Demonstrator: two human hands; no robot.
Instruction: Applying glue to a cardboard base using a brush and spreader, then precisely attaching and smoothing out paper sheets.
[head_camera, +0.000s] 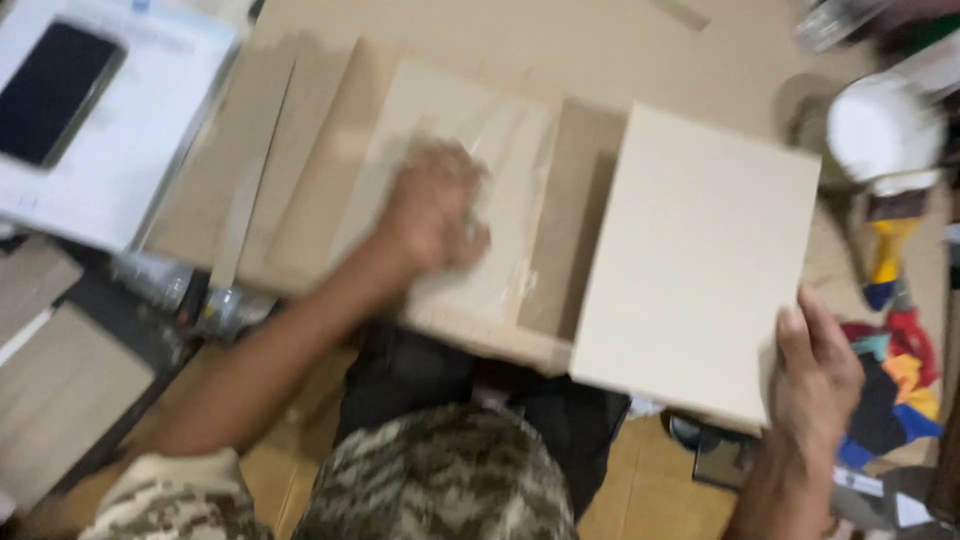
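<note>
My left hand presses down, fingers curled, on a pale board wrapped in clear plastic film; the hand is blurred. My right hand grips the near right corner of a plain cream board and holds it tilted above the work surface. Both boards rest over a larger sheet of brown cardboard. My lap, in camouflage cloth, fills the bottom of the view.
A dark phone lies on white paper at the top left. A white round container and a yellow-and-blue tool stand at the right. Colourful cloth scraps lie at the lower right, wooden planks at the left.
</note>
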